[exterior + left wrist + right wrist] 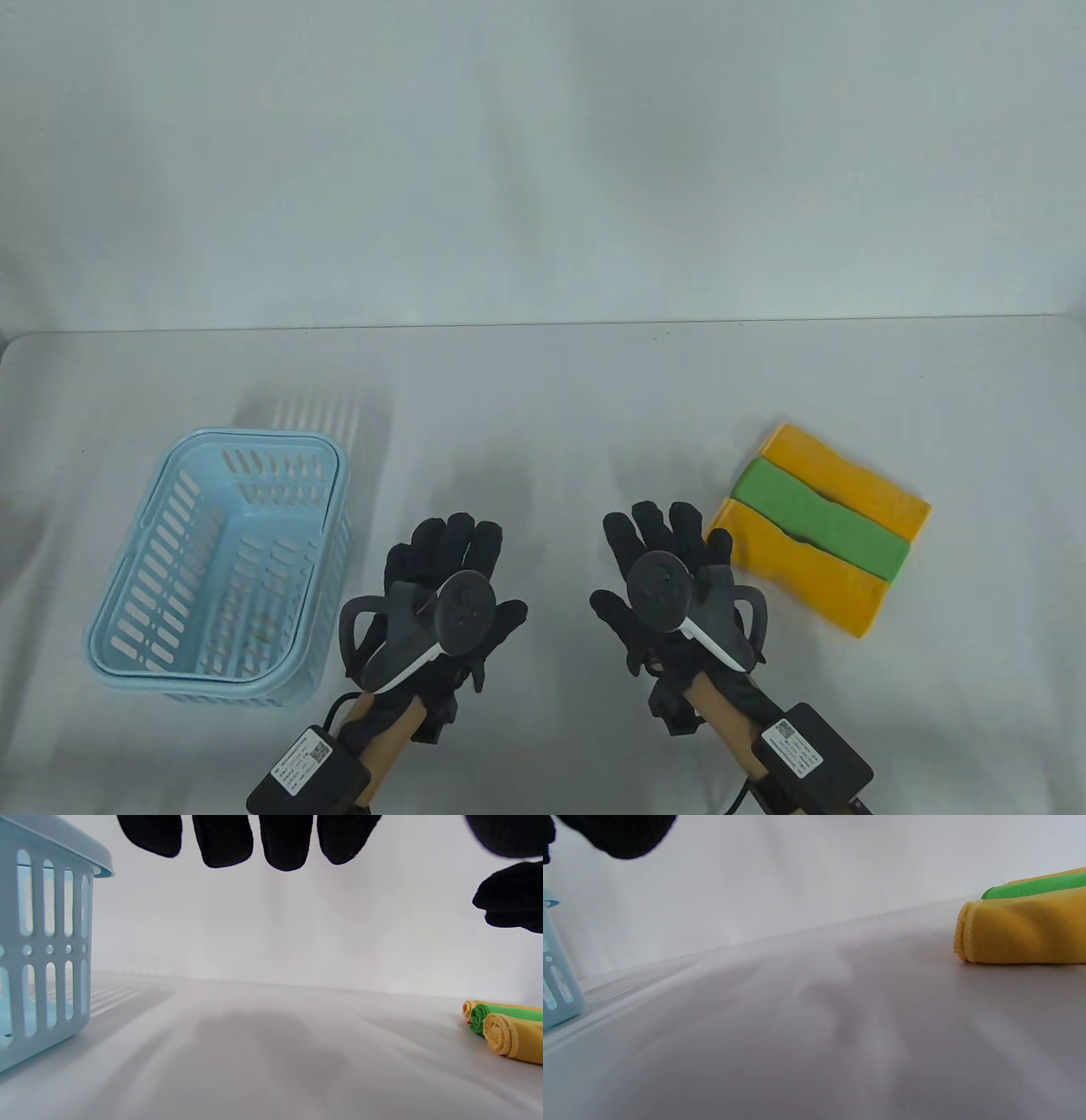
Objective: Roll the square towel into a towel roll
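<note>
Both gloved hands, left hand (445,594) and right hand (666,586), hover flat with fingers extended, holding nothing. Left of them stands the light-blue slotted plastic basket (127,628); right of them lie three rolled cloth towels (819,526), green between two yellow.

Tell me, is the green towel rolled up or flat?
Rolled up. The green towel shows a spiral end in the left wrist view, lying between two yellow towel rolls.

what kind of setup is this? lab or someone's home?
Likely a staged data-collection bench, not a home: a plain white table against a blank white backdrop, the left hand and right hand in sensor gloves with trackers, and sparse props, three rolled towels and a blue basket.
</note>
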Available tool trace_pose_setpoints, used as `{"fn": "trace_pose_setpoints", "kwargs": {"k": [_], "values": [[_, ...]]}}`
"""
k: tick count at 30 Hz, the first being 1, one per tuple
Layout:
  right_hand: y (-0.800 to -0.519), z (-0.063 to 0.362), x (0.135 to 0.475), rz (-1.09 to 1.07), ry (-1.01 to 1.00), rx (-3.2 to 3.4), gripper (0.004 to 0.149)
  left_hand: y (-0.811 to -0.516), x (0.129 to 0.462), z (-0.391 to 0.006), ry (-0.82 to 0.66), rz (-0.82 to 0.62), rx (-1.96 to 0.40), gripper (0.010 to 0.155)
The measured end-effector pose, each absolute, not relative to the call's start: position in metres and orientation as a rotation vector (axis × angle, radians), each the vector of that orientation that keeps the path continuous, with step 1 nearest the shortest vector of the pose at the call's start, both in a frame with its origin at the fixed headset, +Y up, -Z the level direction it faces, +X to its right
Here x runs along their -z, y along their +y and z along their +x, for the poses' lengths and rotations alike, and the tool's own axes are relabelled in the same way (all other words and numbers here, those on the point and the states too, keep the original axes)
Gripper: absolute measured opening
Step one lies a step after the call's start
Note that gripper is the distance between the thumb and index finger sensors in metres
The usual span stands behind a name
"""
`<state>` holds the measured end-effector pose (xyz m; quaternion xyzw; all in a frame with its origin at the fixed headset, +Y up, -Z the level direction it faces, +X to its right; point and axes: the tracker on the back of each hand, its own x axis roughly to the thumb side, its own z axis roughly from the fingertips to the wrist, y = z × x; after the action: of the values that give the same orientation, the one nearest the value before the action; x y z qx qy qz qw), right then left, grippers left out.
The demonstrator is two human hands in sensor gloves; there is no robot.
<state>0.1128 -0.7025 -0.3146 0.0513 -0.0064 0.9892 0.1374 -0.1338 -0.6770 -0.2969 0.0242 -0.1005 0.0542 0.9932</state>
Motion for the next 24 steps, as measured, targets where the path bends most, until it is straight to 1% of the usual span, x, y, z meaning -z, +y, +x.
{"fn": "trace_pose_setpoints", "kwargs": {"k": [7, 10, 16, 24], "values": [[-0.715, 0.119, 0.322, 0.097, 0.07, -2.899, 0.085, -0.681, 0.299, -0.132, -0.202, 0.03, -0.106, 0.089], [-0.713, 0.12, 0.324, 0.083, 0.108, -2.897, 0.087, -0.679, 0.301, -0.13, -0.207, 0.053, -0.086, 0.088], [-0.708, 0.122, 0.325, 0.091, 0.102, -2.857, 0.087, -0.679, 0.303, -0.128, -0.214, 0.057, -0.064, 0.088], [-0.705, 0.12, 0.327, 0.108, 0.1, -2.836, 0.086, -0.675, 0.303, -0.132, -0.204, 0.062, -0.093, 0.088]]}}
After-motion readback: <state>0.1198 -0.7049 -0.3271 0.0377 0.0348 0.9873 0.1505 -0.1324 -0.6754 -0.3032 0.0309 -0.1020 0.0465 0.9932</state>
